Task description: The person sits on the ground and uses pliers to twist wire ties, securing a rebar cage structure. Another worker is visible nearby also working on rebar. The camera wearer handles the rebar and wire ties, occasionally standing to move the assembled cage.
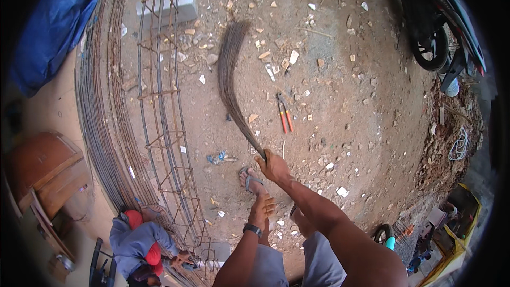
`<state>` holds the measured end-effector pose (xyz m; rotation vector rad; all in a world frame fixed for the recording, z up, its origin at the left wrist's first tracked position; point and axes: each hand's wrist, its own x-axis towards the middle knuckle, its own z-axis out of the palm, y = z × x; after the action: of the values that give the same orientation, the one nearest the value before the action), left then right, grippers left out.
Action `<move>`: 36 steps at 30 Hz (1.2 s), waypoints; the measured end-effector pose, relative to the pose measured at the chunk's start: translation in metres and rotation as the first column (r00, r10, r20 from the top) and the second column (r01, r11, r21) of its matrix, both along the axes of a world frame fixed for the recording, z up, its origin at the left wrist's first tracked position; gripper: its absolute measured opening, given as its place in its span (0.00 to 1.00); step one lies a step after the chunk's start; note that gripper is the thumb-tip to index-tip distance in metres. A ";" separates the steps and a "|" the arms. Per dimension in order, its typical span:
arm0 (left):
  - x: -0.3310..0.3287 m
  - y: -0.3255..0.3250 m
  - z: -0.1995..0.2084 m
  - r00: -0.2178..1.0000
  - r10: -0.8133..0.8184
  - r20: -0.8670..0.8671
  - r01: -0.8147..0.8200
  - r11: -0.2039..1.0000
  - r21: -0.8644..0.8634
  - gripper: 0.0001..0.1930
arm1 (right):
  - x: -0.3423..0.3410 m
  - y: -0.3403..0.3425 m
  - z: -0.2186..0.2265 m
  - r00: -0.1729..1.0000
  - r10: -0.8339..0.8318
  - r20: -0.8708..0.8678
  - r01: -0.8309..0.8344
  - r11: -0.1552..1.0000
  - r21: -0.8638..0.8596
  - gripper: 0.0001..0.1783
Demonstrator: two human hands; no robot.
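Observation:
My right hand (275, 167) is closed round the bound end of a stick broom (229, 66). Its long dark bristles curve away from me, their tips over the dirt ground (313, 180). My left hand (262, 210), with a dark band on the wrist, hangs in front of my leg, its fingers loosely apart and nothing seen in them. Beyond my right hand lie pliers (284, 112) with red and orange handles. A crumpled blue scrap (220, 158) is on the dirt near my sandalled foot (251, 180).
Long steel rods (101, 106) and a tied rebar cage (164, 117) run along the left. A pale block (170, 6) sits behind the cage. At lower left a person (141, 247) crouches by the rods. A motorcycle (433, 32) stands far right; tile shards dot the ground.

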<state>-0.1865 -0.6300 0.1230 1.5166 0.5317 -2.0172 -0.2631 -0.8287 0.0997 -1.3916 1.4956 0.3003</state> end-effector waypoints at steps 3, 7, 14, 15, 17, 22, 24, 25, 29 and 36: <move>0.012 -0.088 0.003 0.978 0.196 -0.068 -0.207 0.925 -0.318 0.38 | -0.033 -0.017 0.094 0.963 -0.071 0.261 0.091 0.994 -0.065 0.28; -0.008 -0.289 0.130 0.857 0.435 -0.275 -0.514 0.697 -0.500 0.37 | -0.090 -0.040 0.208 0.895 -0.139 0.424 0.139 0.990 0.031 0.26; -0.086 -0.368 0.136 0.844 0.418 0.337 -0.179 0.811 -0.557 0.16 | -0.213 -0.037 0.246 0.861 -0.310 0.403 0.250 0.948 0.195 0.25; -0.106 -0.374 0.149 0.794 0.411 0.447 -0.112 0.823 -0.557 0.14 | -0.232 -0.046 0.262 0.929 -0.207 0.306 0.170 0.975 0.146 0.25; -0.145 -0.388 0.177 0.711 0.420 0.564 0.013 0.794 -0.608 0.14 | -0.270 -0.040 0.259 0.903 -0.223 0.367 0.245 0.969 -0.016 0.24; -0.207 -0.420 0.238 0.583 0.495 0.644 0.205 0.678 -0.706 0.17 | -0.307 -0.049 0.236 0.870 -0.237 0.432 0.320 0.939 -0.130 0.19; -0.211 -0.445 0.250 0.596 0.493 0.633 0.290 0.604 -0.743 0.20 | -0.302 -0.075 0.222 0.854 -0.223 0.470 0.363 0.903 -0.232 0.17; -0.210 -0.462 0.252 0.617 0.488 0.617 0.320 0.561 -0.764 0.21 | -0.294 -0.091 0.216 0.845 -0.219 0.488 0.387 0.881 -0.274 0.16; -0.190 -0.530 0.192 0.549 0.280 0.787 0.700 0.361 -0.616 0.38 | -0.262 -0.153 0.101 0.720 -0.328 0.612 0.584 0.763 -0.278 0.18; -0.208 -0.520 -0.094 0.327 -0.064 0.943 0.865 0.421 -0.272 0.44 | -0.263 -0.291 -0.222 0.507 -0.685 0.523 0.773 0.630 0.077 0.31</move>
<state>-0.3941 -1.1496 0.0290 1.8786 -1.3423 -1.1594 -0.5258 -1.1194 -0.1220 -0.7224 1.5173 -0.7198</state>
